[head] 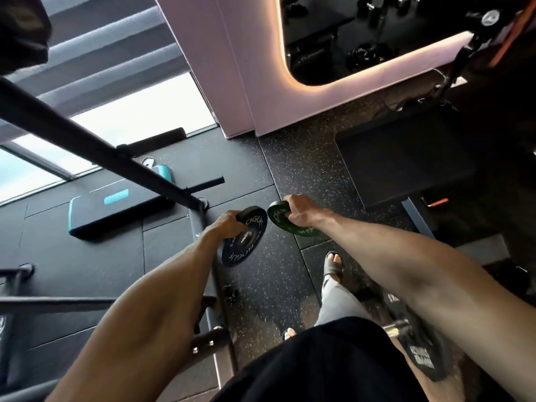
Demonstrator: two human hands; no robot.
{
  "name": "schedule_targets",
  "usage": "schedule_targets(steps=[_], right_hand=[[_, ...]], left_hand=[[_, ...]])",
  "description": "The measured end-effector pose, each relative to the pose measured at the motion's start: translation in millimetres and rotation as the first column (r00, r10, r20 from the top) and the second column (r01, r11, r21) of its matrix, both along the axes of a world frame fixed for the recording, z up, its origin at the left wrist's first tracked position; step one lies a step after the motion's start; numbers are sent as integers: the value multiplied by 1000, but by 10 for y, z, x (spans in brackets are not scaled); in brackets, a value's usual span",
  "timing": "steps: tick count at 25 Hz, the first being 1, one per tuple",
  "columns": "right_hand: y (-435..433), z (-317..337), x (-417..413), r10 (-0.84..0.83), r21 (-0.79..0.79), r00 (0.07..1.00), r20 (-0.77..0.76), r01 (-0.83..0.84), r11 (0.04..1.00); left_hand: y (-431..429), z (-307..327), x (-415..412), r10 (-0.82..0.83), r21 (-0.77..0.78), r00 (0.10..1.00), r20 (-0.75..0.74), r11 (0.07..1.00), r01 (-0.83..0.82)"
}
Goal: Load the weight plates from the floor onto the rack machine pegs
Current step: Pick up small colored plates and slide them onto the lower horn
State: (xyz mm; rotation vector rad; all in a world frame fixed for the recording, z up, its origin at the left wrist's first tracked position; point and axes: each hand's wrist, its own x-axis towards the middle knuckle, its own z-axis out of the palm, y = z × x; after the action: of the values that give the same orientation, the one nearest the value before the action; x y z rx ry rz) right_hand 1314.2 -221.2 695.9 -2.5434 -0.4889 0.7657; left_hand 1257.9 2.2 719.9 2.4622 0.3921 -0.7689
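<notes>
My left hand (227, 223) grips the rim of a small dark blue weight plate (243, 242) with white lettering, held tilted above the floor. My right hand (295, 211) holds a small green weight plate (301, 229) by its top edge, just to the right of the blue one. The two plates almost touch at their upper rims. A short black peg (207, 184) sticks out from the dark rack frame (200, 224) just above and left of the blue plate. Both arms reach forward and down.
A long black bar (87, 134) of the rack runs diagonally across the left. A teal-edged step platform (116, 210) lies on the floor beyond it. A black bench pad (406, 158) is at right. A loaded barbell plate (420, 355) sits by my right leg. My sandalled foot (333, 265) stands on speckled flooring.
</notes>
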Motion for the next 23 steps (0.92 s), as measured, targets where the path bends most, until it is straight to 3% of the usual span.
schedule_targets(steps=[4,14,23], right_hand=[[49,33,767,96,17,995,-15,-96,995],[675,127,2441,378,-3,915,-143,-382,924],[1921,157,3704,600,1,760,-248,-619,785]], left_hand=[[42,4,647,15,31,1000,0,999,-15],[319,132,1946,238,-51,967,89,971,-235],[1235,114,2778,397,-57,914,89,918,-393]])
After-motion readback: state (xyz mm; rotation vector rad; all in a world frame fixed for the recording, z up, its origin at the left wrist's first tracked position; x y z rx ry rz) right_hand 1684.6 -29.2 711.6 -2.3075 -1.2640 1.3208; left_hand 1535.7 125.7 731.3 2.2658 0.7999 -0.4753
